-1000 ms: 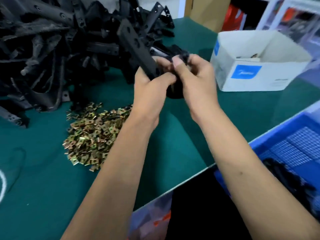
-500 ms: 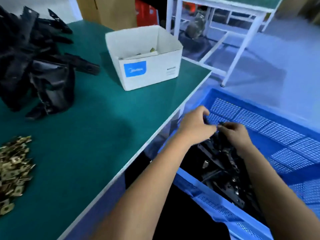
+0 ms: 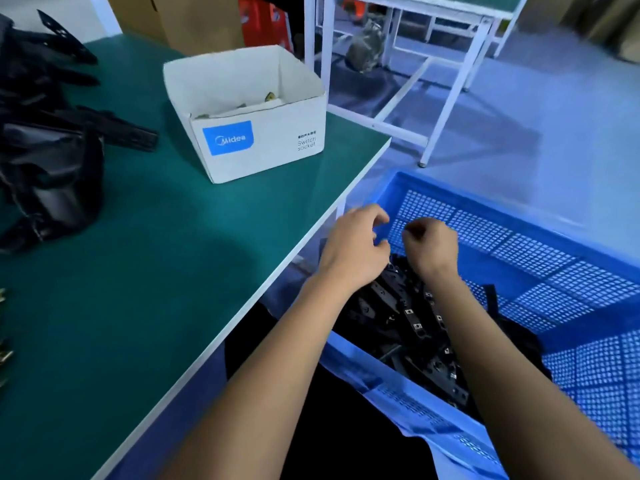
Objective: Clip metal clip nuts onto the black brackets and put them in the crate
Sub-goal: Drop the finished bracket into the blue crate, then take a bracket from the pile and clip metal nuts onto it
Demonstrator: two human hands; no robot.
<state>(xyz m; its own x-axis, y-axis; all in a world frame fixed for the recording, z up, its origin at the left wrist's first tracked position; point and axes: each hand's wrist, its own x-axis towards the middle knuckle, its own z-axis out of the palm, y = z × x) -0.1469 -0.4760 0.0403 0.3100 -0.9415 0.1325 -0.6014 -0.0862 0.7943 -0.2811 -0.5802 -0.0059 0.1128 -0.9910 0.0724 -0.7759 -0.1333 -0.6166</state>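
Green matting covers the workbench, the biggest surface in view, its white edge running diagonally down toward the lower left. Beside it, lower down, sits the blue crate with perforated walls; its right side and near corner run out of the picture. Inside the crate lies a heap of black brackets, small metal clip nuts showing as pale squares along several of them; much of the heap is covered by the person's forearms.

At the bench's left edge a second pile of black brackets is cut off by the border, its shapes too dark and tangled to separate. A white cardboard box stands open on the bench near its far corner. A blue label on its front reads "Midea", and small grey print to the right reads "Switch socket" under a line of characters too small to read. Something small and brassy lies inside, hard to identify.

Both hands hang over the crate, just above the bracket heap. The left hand is loosely curled, fingers bent and parted, with nothing visibly held. The right hand is curled tighter, fingers folded toward the palm; nothing shows in it.

A few loose clip nuts peek in at the far left border.
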